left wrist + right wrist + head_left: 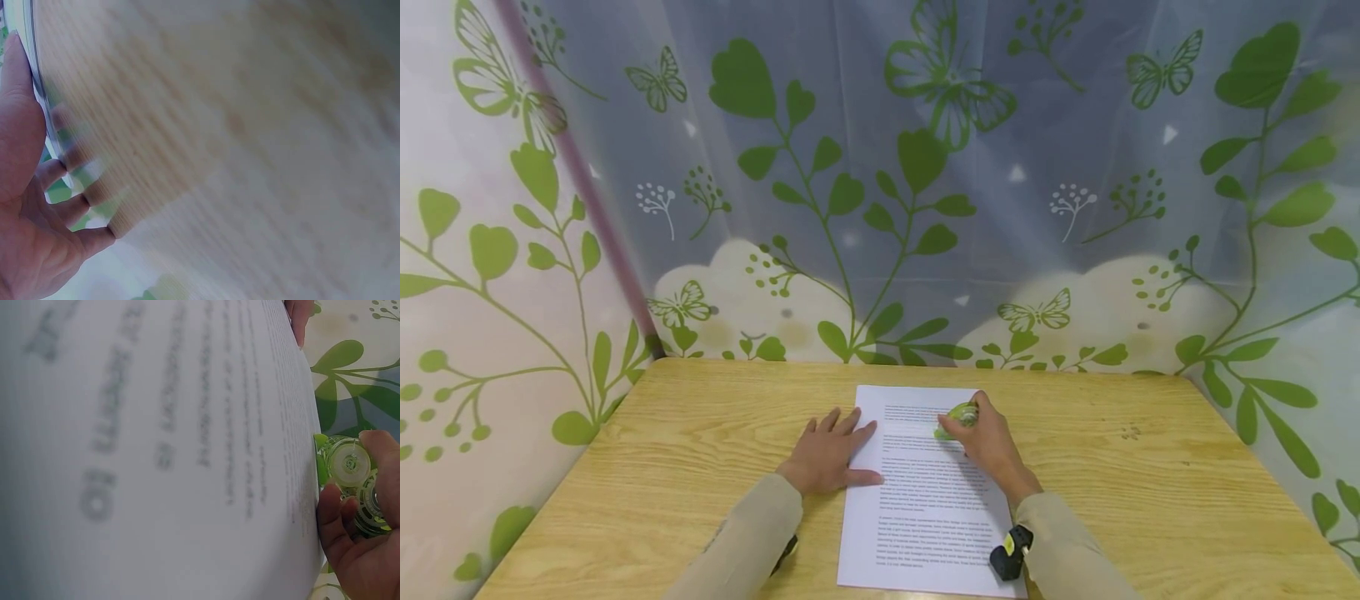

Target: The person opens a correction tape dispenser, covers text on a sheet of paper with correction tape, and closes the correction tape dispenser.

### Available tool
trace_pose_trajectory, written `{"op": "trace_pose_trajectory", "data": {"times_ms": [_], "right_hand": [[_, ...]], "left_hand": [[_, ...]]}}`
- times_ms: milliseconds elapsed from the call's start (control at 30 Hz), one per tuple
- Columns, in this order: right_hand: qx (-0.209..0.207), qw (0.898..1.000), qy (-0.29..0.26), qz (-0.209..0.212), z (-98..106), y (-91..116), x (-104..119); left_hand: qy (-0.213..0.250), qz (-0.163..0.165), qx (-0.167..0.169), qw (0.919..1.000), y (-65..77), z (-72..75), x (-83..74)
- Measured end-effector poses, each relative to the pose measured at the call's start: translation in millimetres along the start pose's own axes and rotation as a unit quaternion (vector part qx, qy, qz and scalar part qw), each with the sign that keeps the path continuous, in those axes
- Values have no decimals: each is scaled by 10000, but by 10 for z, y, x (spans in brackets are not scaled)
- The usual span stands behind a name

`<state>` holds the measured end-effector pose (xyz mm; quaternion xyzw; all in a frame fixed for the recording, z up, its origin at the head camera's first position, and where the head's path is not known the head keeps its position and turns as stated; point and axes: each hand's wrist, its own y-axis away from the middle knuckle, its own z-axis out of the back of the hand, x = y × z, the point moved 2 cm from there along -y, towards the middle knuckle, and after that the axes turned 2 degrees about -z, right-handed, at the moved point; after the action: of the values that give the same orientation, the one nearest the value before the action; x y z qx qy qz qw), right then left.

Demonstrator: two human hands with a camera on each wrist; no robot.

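A stack of printed paper [861, 533] lies on the wooden table, its upper sheet covered in paragraphs of text. My right hand [995, 446] grips a green see-through correction tape [961, 414] between thumb and fingers, over the upper right part of the page. The right wrist view shows the round reels inside the correction tape [350, 464], with its green tip end at the paper. My left hand [827, 454] lies with fingers spread at the left edge of the paper. In the left wrist view, the thumb of the left hand [31, 206] lies along the sheets' edge.
The wooden table [700, 433] extends to both sides of the paper. Behind it and at the sides hang curtains [865, 208] with green leaves and butterflies. A black wrist camera [1009, 557] sits on the right sleeve, over the paper's lower right corner.
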<state>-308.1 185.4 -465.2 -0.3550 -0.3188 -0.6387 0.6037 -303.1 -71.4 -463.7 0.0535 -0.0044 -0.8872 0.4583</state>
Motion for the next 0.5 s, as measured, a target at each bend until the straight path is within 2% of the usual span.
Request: {"op": "trace_pose_trajectory", "data": {"times_ms": [500], "right_hand": [[-57, 9999, 144, -36, 42, 5, -10]], "left_hand": [[-74, 14, -54, 10000, -11, -19, 12]]}}
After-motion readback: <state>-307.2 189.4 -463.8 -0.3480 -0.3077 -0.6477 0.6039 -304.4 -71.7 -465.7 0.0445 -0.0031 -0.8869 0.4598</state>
